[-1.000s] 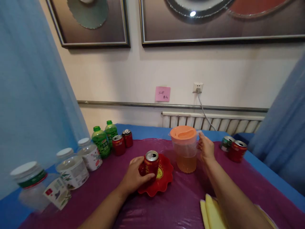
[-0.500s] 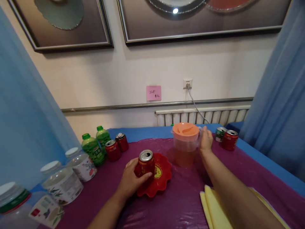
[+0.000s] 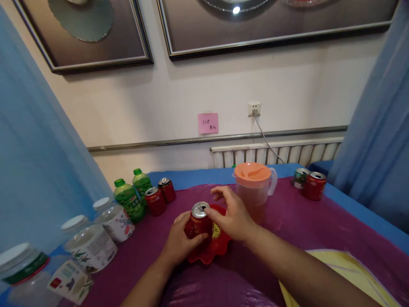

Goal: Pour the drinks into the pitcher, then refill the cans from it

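My left hand [image 3: 179, 239] is wrapped round a red drink can [image 3: 201, 221] with an opened silver top. The can is upright over a red scalloped plate [image 3: 207, 254] that bears a yellow emblem. My right hand [image 3: 234, 215] reaches in from the right, its fingers apart and curved, the thumb by the can's rim; whether it touches cannot be made out. Just behind that hand stands a clear pitcher [image 3: 252, 192] with an orange lid and amber liquid inside.
Green bottles [image 3: 129, 201] and two red cans [image 3: 155, 201] stand at the left, with clear lidded jars [image 3: 91, 245] nearer me. At the right are a green can [image 3: 299, 178] and a red can [image 3: 314, 186]. A yellow cloth [image 3: 348, 273] lies under my right forearm.
My right hand has left the pitcher's handle and moved left to the can's top. My left hand keeps its hold on the can. The view has shifted slightly.
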Demonstrator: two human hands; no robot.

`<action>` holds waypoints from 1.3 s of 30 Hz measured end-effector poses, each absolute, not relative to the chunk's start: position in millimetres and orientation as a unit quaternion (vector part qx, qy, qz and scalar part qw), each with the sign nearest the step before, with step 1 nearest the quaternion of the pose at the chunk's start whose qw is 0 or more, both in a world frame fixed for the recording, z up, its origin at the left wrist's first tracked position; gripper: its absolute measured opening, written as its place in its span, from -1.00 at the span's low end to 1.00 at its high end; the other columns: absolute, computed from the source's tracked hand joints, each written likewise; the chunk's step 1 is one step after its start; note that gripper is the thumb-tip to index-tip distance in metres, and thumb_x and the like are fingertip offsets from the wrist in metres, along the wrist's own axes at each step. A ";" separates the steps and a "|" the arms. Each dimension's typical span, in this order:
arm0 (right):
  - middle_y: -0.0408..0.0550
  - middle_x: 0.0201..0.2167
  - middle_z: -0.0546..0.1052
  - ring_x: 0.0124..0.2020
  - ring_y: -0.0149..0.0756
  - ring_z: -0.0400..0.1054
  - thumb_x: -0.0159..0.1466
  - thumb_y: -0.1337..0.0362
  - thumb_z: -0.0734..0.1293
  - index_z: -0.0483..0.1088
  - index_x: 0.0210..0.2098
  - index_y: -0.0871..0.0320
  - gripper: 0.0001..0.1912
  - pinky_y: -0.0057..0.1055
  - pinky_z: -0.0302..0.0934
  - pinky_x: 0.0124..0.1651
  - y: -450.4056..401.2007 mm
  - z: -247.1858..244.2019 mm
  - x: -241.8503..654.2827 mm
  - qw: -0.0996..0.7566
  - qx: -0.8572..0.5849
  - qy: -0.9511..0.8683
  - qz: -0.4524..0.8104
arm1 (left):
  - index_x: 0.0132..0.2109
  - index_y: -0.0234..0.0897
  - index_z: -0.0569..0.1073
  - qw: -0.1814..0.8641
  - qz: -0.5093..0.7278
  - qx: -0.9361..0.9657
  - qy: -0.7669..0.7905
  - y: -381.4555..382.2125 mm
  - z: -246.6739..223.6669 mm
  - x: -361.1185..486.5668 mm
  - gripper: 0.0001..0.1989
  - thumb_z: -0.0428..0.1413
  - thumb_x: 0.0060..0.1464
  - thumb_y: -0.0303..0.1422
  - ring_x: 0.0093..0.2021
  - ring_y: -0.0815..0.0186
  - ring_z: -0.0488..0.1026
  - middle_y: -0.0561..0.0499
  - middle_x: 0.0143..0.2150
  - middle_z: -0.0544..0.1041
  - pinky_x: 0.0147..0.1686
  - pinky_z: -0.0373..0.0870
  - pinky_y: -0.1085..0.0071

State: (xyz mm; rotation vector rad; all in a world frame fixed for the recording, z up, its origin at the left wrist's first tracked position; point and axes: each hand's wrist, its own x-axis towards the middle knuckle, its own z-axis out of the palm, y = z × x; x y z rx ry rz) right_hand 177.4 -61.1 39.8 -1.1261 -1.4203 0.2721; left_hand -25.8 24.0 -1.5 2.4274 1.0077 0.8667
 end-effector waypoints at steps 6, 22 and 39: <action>0.08 0.21 0.44 0.23 0.01 0.32 0.01 0.14 0.56 0.22 0.27 0.05 -0.11 -0.01 0.18 0.27 -52.5 1.4 150.9 0.526 -0.570 -0.598 0.200 | 0.08 -0.19 0.52 0.187 0.318 0.865 0.339 23.4 -1.8 -24.9 -0.39 0.25 -0.03 0.07 0.04 -0.03 0.53 -0.13 0.05 0.61 0.08 0.43 0.09; -0.07 -0.02 0.55 -0.02 -0.15 0.44 0.06 0.24 0.51 0.37 0.06 0.06 -0.43 -0.16 0.29 0.10 -50.4 -1.7 152.5 0.538 -0.546 -0.597 0.235 | 0.10 -0.19 0.53 0.222 0.289 0.873 0.325 20.9 0.1 -22.2 -0.35 0.27 -0.04 0.11 0.06 -0.04 0.51 -0.14 0.07 0.60 0.12 0.38 0.07; -0.01 0.08 0.54 0.09 -0.10 0.42 0.04 0.21 0.53 0.34 0.14 0.07 -0.31 -0.12 0.26 0.18 -51.7 -5.8 152.5 0.506 -0.579 -0.597 0.230 | 0.08 -0.22 0.53 0.206 0.298 0.868 0.339 24.1 -7.7 -21.9 -0.43 0.28 -0.06 -0.07 0.05 -0.03 0.51 -0.15 0.06 0.59 0.11 0.38 0.09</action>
